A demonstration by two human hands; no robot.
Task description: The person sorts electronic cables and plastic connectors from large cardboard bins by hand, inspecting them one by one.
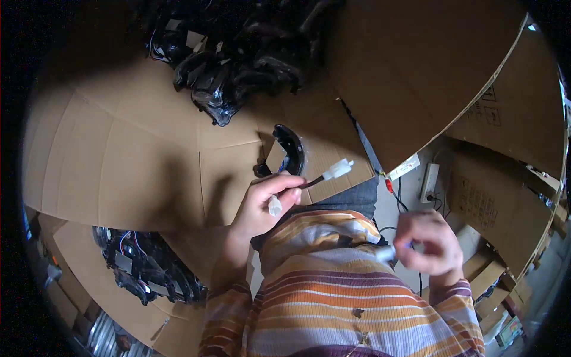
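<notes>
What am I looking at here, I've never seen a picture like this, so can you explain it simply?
There is no machine: a person is working with two bare hands. The one picture comes from a wide fisheye camera on their head, looking down, so straight edges bend. The striped top is the wearer's own.

The left hand holds a dark cable ending in a white connector; another white piece shows at its fingers. The right hand is blurred, with a pale piece at its fingertips.

In front, a curved black part sits against cardboard. More black parts are heaped beyond it, and others with wires lie at lower left.
</notes>
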